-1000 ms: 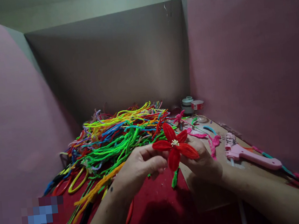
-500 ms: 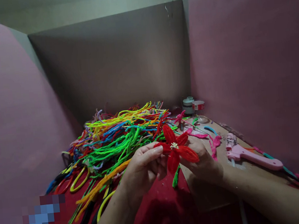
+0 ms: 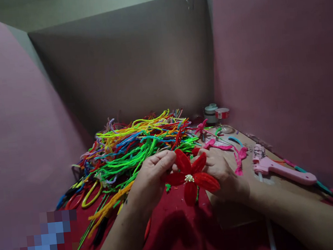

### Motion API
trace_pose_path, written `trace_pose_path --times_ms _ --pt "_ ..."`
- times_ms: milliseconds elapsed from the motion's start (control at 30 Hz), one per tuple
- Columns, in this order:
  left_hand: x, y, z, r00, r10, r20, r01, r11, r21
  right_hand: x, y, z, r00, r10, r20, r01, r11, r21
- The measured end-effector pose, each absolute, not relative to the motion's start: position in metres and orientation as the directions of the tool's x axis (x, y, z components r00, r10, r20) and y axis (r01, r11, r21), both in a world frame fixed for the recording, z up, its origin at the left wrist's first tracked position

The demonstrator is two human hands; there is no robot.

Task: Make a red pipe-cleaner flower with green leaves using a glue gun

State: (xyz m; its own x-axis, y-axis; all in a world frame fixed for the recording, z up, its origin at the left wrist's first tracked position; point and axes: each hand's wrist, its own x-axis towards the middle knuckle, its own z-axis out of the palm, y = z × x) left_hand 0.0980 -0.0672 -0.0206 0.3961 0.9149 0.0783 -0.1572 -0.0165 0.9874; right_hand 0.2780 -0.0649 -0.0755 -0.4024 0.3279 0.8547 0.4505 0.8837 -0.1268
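A red pipe-cleaner flower [image 3: 189,178], with long petals and a cluster of cream stamens at its centre, faces me between both hands. My left hand [image 3: 156,173] is closed, thumb and fingers pinched at the flower's upper left petal. From the right side, my right hand [image 3: 224,170] closes on the flower near its upper right petal; some of its fingers are hidden behind the petals. Another bit of red shows above that petal, by the right fingers. Most of the green stem is hidden behind the flower.
A heap of colourful pipe cleaners [image 3: 139,151] lies behind my left hand. To the right, a pink glue gun [image 3: 283,170] rests on a board beside pink pipe-cleaner pieces [image 3: 241,160]. Yellow-handled [image 3: 91,195] tools lie left. A tape roll [image 3: 222,113] stands at the back.
The flower has moved down and slightly left and tilted. My left hand has shifted from the left petal to the upper one. Less of the green stem shows.
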Motion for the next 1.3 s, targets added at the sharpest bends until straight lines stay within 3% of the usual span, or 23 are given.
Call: trace_pose_path --times_ms 200,300,400,467,533,633,767,900,1000,1133,1233,1300 --pt "0.102 -0.068 -0.022 0.417 0.909 0.003 -0.208 0.092 0.974 0.276 -0.068 -0.077 -0.411 0.400 0.819 0.382 0.891 -0.244" --pt "0.100 -0.063 -0.025 0.372 0.928 0.030 -0.229 0.060 0.972 0.275 -0.067 -0.077 -0.271 0.516 0.813 0.306 0.846 -0.436" --pt "0.098 -0.057 -0.028 0.302 0.952 0.059 -0.133 -0.019 0.991 0.275 -0.064 -0.073 -0.048 0.766 0.642 0.022 0.643 -0.766" --pt "0.100 -0.056 -0.029 0.298 0.952 0.078 0.012 -0.086 0.996 0.276 -0.060 -0.068 -0.009 0.889 0.458 -0.239 0.443 -0.864" --pt "0.105 -0.059 -0.030 0.334 0.937 0.100 0.120 -0.147 0.982 0.276 -0.057 -0.065 -0.044 0.939 0.340 -0.430 0.290 -0.855" --pt "0.115 -0.065 -0.033 0.370 0.917 0.148 0.161 -0.221 0.962 0.275 -0.054 -0.065 -0.104 0.950 0.295 -0.537 0.196 -0.820" --pt "0.123 -0.070 -0.045 0.340 0.911 0.234 0.232 -0.323 0.918 0.273 -0.055 -0.071 -0.086 0.949 0.302 -0.522 0.215 -0.825" --pt "0.123 -0.070 -0.060 0.292 0.837 0.462 0.413 -0.546 0.729 0.270 -0.059 -0.074 -0.047 0.950 0.309 -0.450 0.257 -0.855" --pt "0.123 -0.069 -0.065 0.295 0.802 0.519 0.432 -0.597 0.677 0.268 -0.063 -0.074 -0.025 0.943 0.331 -0.388 0.296 -0.873" --pt "0.125 -0.070 -0.061 0.251 0.856 0.453 0.326 -0.515 0.793 0.264 -0.066 -0.075 -0.025 0.935 0.355 -0.365 0.322 -0.873" --pt "0.129 -0.072 -0.056 0.278 0.931 0.237 0.106 -0.275 0.956 0.263 -0.065 -0.077 -0.050 0.940 0.336 -0.395 0.291 -0.872" --pt "0.130 -0.075 -0.053 0.356 0.930 0.092 -0.069 -0.072 0.995 0.263 -0.066 -0.077 -0.078 0.936 0.342 -0.418 0.281 -0.864"
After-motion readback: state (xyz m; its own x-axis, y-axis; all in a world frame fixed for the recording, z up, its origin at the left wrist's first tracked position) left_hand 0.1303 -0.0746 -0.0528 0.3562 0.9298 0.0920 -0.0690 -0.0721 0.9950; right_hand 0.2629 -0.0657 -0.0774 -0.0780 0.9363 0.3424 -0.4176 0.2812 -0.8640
